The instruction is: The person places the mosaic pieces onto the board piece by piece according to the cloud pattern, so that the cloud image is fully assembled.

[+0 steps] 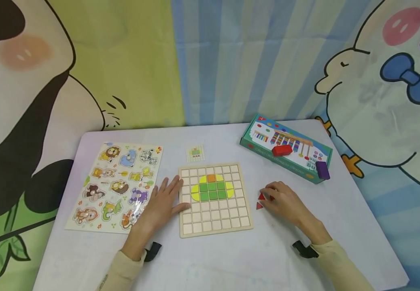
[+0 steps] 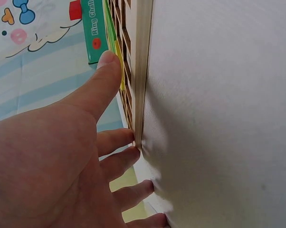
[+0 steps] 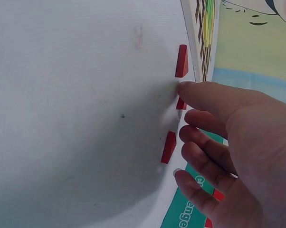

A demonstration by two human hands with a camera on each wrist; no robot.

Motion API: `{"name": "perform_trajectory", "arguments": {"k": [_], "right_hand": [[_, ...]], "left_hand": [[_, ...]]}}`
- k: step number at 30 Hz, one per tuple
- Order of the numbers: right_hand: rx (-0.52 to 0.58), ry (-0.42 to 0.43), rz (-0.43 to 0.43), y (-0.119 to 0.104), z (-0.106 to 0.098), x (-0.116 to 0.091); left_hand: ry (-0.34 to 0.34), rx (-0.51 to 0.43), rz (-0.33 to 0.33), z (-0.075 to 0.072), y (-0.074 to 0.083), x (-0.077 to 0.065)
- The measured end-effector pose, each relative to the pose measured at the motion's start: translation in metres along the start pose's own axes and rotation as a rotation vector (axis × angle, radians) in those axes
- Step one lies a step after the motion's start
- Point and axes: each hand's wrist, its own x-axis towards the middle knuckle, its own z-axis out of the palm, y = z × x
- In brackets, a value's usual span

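A square wooden grid board [image 1: 215,235] lies in the middle of the table, with green squares [image 1: 213,191], yellow rounded pieces [image 1: 195,192] and one orange square [image 1: 211,178] set in its upper part. My left hand [image 1: 162,205] rests at the board's left edge, fingers spread; in the left wrist view its fingertips meet the frame and the thumb lies over the rim. To the board's right, my right hand [image 1: 284,202] pinches a small red triangular piece [image 3: 182,102] at table level between thumb and index finger. Two more red pieces [image 3: 182,61] lie beside it, apart from the fingers.
A small pattern card [image 1: 195,153] lies just behind the board. An animal puzzle board [image 1: 100,194] is at the left. A green box [image 1: 286,147] stands back right, with a red block [image 1: 282,150] and a purple block [image 1: 322,170] on it. Cartoon curtains hang behind the table.
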Motion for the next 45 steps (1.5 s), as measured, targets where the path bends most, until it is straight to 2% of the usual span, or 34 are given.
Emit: {"name": "perform_trajectory", "arguments": {"k": [4, 12, 19, 23, 28, 35, 40, 45], "right_hand": [[0.002, -0.019, 0.032, 0.002, 0.002, -0.003], [0.012, -0.028, 0.037, 0.004, 0.003, -0.003], [0.008, 0.086, -0.038, 0.01, 0.011, 0.002], [0.041, 0.163, -0.079, 0.005, 0.011, 0.011], [0.077, 0.182, -0.146, -0.022, 0.014, 0.033], [0.092, 0.162, -0.277, -0.072, 0.036, 0.064], [0.1, 0.107, -0.34, -0.101, 0.049, 0.076], [0.107, 0.023, -0.333, -0.117, 0.056, 0.078]], "left_hand": [[0.007, -0.007, 0.004, 0.002, 0.0, -0.001], [0.025, 0.008, 0.007, 0.002, 0.0, -0.002], [0.025, 0.004, 0.008, 0.0, 0.002, -0.002], [0.018, 0.004, 0.002, 0.0, 0.001, -0.001], [0.014, 0.012, 0.0, 0.002, -0.001, 0.0], [0.009, 0.016, -0.001, 0.0, -0.001, 0.001], [0.008, 0.018, -0.007, -0.001, 0.0, 0.001], [0.013, 0.02, -0.002, 0.0, 0.0, 0.0]]}}
